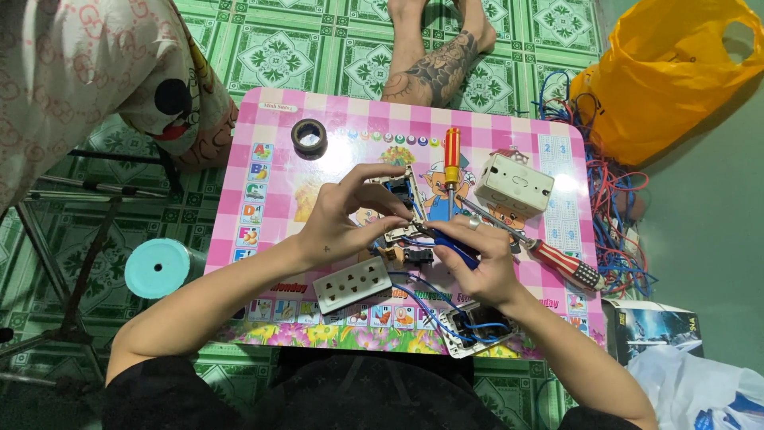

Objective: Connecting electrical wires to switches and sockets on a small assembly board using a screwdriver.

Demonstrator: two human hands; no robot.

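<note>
The left hand and right hand cover most of the small switch part — how they grip it can't be seen. The orange bag is cut off up top.

— Where are our hands?
— Over the middle of the small table. Our left hand and right hand meet on a switch plate.
— What lies near?
— A socket plate sits before our left hand. A tape roll lies behind it. A box sits right of the upright screwdriver.
</note>
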